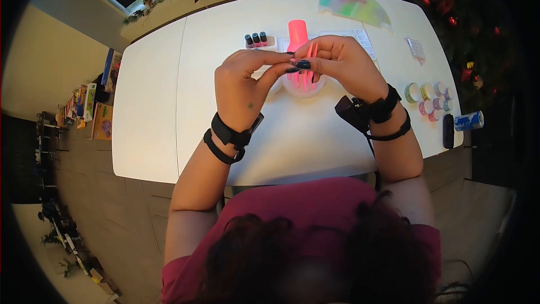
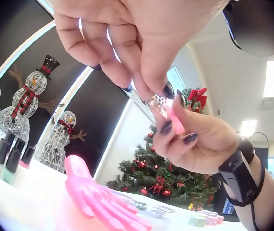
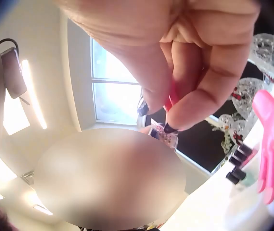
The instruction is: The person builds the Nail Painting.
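Observation:
Both hands meet over the table, fingertips close together. My left hand point(image 1: 242, 81) pinches a small clear piece with a dotted pattern point(image 2: 160, 102) between thumb and forefinger. Opposite it, my right hand point(image 1: 351, 65) holds slim pink tweezers point(image 1: 313, 50), mostly hidden by the fingers in the right wrist view. The right fingertips are right at the small clear piece point(image 3: 165, 136). Behind and below the hands lies a pink practice hand point(image 1: 297, 31), fingers pointing toward the person; it shows whole in the left wrist view.
Several nail polish bottles point(image 1: 256, 39) stand left of the practice hand. Behind the right hand lies a clear compartment case point(image 1: 363, 39), with an iridescent half-round pouch point(image 1: 354, 7) farther back. At the right are small round tubs point(image 1: 413, 93), a packet point(image 1: 416, 49), a black case point(image 1: 448, 131) and a can point(image 1: 468, 120).

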Motion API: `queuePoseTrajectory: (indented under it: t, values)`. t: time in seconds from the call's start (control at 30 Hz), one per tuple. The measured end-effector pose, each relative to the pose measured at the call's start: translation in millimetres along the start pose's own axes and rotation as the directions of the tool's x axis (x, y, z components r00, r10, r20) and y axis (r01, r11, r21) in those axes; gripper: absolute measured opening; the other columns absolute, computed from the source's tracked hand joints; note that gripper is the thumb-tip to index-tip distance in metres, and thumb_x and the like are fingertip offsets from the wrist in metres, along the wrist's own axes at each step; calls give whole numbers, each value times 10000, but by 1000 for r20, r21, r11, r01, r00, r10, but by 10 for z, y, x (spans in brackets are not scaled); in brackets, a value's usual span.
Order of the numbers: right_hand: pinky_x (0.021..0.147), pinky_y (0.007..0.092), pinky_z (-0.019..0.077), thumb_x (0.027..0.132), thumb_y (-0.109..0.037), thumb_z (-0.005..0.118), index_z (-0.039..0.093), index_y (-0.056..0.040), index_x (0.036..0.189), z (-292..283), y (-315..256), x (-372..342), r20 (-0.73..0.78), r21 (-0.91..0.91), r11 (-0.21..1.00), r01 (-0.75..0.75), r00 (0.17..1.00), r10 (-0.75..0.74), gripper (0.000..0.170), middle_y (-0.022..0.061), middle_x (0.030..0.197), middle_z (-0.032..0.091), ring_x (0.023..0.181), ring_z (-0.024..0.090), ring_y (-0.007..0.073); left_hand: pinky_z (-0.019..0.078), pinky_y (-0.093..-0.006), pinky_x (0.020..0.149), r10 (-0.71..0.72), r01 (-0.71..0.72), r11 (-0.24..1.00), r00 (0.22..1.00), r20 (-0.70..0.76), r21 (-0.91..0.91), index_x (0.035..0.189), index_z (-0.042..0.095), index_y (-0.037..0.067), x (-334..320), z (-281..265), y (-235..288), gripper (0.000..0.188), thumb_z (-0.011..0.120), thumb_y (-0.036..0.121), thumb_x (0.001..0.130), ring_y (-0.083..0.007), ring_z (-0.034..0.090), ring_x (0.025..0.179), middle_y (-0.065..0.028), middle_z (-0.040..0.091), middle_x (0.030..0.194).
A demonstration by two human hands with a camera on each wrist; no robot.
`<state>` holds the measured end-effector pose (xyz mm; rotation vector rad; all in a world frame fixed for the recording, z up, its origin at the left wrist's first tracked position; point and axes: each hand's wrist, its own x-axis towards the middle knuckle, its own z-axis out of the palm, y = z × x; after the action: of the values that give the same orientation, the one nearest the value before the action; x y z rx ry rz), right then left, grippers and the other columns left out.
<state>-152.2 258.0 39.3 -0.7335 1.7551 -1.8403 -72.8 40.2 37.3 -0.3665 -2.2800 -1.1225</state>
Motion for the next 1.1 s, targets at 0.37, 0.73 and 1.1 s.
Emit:
queuePoseTrajectory:
  t: [0.37, 0.73, 1.1]
  values:
    - [861, 296, 622, 1060, -83, 613, 691, 20, 1286, -109, 92, -857, -260, 73, 996, 43, 965, -22, 260, 81, 1097, 763, 1039, 746, 165, 470, -439, 1099, 67, -219, 928, 895, 441, 303, 986, 764, 109, 978, 45, -986, 113, 725, 23, 924, -210, 770, 877, -38, 791, 896]
    - [959, 353, 623, 1072, -80, 596, 649, 8, 1340, -308, 322, -1570, -486, 119, 992, -52, 868, 103, 287, 144, 1083, 763, 1063, 747, 223, 419, -382, 961, 205, -687, 636, 588, 782, 350, 818, 794, 278, 1385, 183, -1113, 105, 793, 173, 829, -151, 664, 938, 106, 757, 925]
    - [970, 366, 618, 1068, -111, 623, 647, 6, 1327, -272, 372, -1656, -518, 147, 989, -10, 851, 86, 285, 143, 1099, 755, 1102, 733, 234, 413, -343, 923, 139, -714, 583, 558, 818, 388, 826, 808, 272, 1379, 300, -1214, 163, 767, 114, 830, -151, 669, 812, 54, 760, 809]
